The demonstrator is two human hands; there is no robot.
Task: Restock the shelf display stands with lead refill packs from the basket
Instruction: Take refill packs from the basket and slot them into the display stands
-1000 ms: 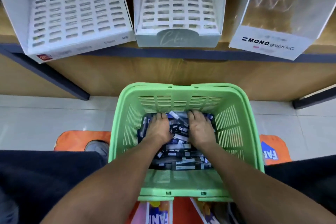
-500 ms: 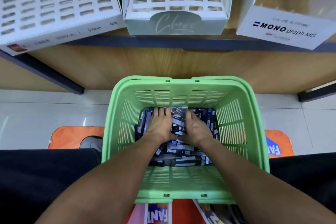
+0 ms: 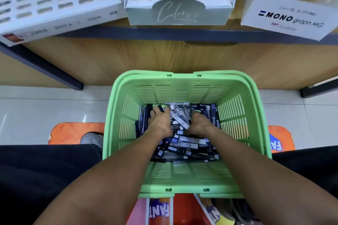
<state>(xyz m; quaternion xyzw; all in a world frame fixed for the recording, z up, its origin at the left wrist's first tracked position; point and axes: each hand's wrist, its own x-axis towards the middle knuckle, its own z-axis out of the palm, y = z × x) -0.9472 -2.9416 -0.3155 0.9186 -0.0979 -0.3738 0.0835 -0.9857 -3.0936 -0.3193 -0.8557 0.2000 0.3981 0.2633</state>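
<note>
Both hands, left (image 3: 159,122) and right (image 3: 199,124), are clutching dark slim lead refill packs (image 3: 188,141) heaped inside the green slatted plastic basket (image 3: 184,173).

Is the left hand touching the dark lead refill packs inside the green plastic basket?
Touching. The head view shows the left hand lying on the dark lead refill packs in the green plastic basket, fingers curled over them.

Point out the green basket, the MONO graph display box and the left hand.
green basket (image 3: 184,78): head view, far rim.
MONO graph display box (image 3: 290,19): head view, printed front panel.
left hand (image 3: 161,123): head view, back of the hand, among the packs.
</note>
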